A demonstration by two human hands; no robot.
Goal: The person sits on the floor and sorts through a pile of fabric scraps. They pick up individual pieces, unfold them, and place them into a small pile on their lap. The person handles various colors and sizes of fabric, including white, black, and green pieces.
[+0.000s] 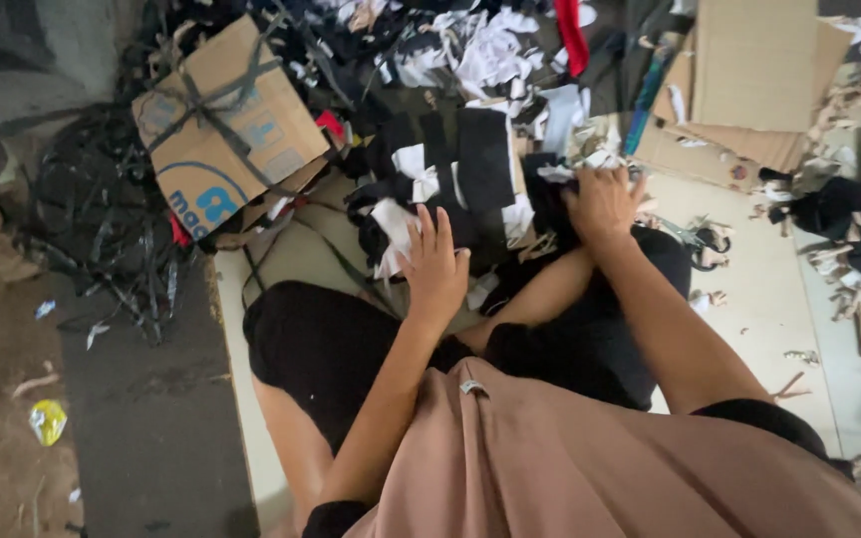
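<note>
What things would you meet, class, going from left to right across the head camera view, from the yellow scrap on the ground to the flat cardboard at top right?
Yellow scrap → tangle of black straps → strapped cardboard box → left hand on black and white fabric pieces → right hand → scissors → flat cardboard sheets.

I look down on a scrap-sorting workshop floor: heaped fabric offcuts (450,169), flattened cardboard sheets (749,80), a strapped carton (226,125).
</note>
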